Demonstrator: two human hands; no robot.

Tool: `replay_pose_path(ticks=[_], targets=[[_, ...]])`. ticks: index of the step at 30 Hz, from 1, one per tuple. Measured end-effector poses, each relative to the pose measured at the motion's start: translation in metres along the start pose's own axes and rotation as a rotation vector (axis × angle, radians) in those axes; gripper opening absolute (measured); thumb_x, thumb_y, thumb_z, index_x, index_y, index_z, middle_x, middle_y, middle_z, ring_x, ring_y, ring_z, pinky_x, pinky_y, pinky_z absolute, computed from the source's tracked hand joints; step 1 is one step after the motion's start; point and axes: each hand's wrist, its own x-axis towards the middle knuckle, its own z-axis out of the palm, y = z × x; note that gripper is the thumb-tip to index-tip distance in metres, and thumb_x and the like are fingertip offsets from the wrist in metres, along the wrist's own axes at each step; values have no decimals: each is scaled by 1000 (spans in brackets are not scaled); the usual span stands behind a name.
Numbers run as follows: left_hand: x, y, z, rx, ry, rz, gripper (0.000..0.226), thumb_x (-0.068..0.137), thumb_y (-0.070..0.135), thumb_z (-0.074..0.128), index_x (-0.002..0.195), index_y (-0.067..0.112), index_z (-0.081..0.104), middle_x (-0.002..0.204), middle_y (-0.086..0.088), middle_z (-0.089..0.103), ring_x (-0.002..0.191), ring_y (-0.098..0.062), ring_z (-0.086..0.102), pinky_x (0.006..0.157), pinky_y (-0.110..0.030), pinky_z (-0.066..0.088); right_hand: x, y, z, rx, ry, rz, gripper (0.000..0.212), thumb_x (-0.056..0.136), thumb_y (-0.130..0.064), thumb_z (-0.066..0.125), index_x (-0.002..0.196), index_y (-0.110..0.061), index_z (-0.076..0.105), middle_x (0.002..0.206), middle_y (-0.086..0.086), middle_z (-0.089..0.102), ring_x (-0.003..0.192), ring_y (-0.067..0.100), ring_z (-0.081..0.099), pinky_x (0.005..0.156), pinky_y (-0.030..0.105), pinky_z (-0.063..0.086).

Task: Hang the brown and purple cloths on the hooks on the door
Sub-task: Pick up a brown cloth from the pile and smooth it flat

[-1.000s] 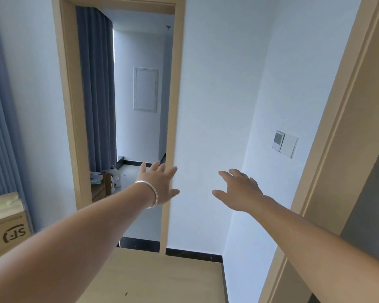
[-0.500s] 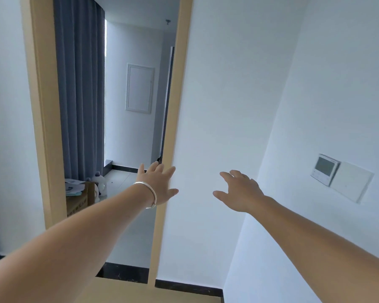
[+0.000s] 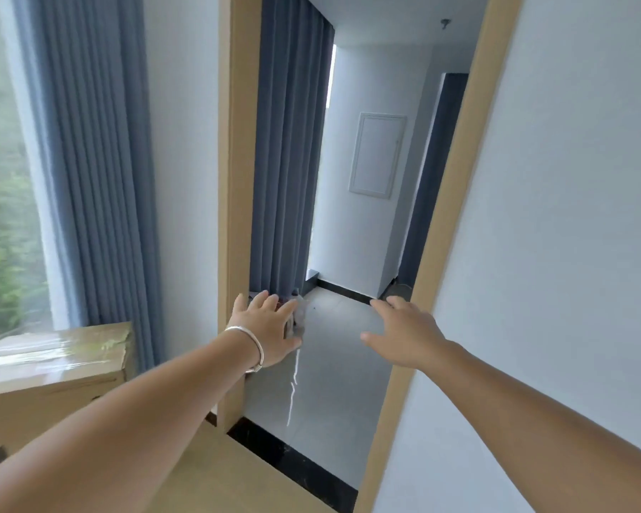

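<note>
Both arms reach forward toward an open doorway with a light wooden frame (image 3: pixel 234 179). My left hand (image 3: pixel 271 327), a silver bangle on its wrist, is spread with straight fingers and holds nothing. My right hand (image 3: pixel 404 333) hovers beside it, fingers relaxed and also holding nothing. No brown or purple cloth, no hooks and no door leaf show in this view.
A cardboard box (image 3: pixel 52 364) stands at the left under a window with blue-grey curtains (image 3: pixel 100 161). More curtain (image 3: pixel 289 142) hangs inside the doorway. Grey tiles (image 3: pixel 330 383) lie beyond a black threshold (image 3: pixel 285 457). A white wall (image 3: pixel 570 253) fills the right.
The view has swung left: the wall thermostat and right door frame have left the picture, the window and box have come in. Both hands stay outstretched and empty.
</note>
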Motion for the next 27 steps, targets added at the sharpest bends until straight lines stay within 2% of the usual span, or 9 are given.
replay_pose_path(ticks=[6, 11, 15, 19, 24, 27], targets=[[18, -104, 20, 48, -83, -344, 73, 91, 63, 32, 151, 34, 3, 159, -2, 12, 147, -25, 1, 116, -57, 1, 126, -87, 23, 60, 10, -352, 69, 90, -61, 43, 148, -29, 25, 156, 2, 25, 142, 22, 24, 114, 46, 22], [-2, -173, 45, 67, -148, -601, 74, 90, 64, 33, 151, 34, 4, 158, 0, 15, 147, -22, 2, 117, -55, 2, 189, -165, 56, 114, -73, -609, 70, 93, -59, 40, 152, -29, 17, 159, 1, 18, 146, 22, 16, 118, 50, 11], [-37, -210, 76, 89, -271, -776, 76, 89, 65, 33, 151, 34, 2, 160, -2, 11, 148, -23, 0, 116, -55, 2, 212, -230, 91, 132, -130, -779, 70, 94, -59, 40, 152, -29, 16, 158, 0, 20, 145, 21, 18, 117, 48, 12], [-79, -249, 115, 45, -305, -925, 77, 89, 67, 34, 152, 34, 3, 160, -2, 13, 147, -24, 3, 116, -56, 2, 220, -304, 134, 117, -223, -910, 70, 93, -58, 42, 152, -30, 17, 159, 0, 17, 146, 22, 15, 119, 48, 12], [-125, -310, 181, -30, -392, -1050, 76, 89, 67, 34, 151, 34, 5, 159, -3, 15, 147, -22, 4, 115, -55, 4, 221, -400, 202, 60, -342, -1031, 69, 93, -59, 43, 151, -30, 20, 159, 0, 19, 145, 23, 18, 119, 49, 13], [-149, -350, 230, -73, -465, -1093, 75, 89, 67, 33, 151, 34, 8, 159, -3, 17, 147, -22, 8, 114, -53, 12, 224, -454, 249, -16, -424, -1060, 71, 93, -58, 43, 152, -28, 18, 159, 1, 19, 145, 23, 18, 119, 49, 14]])
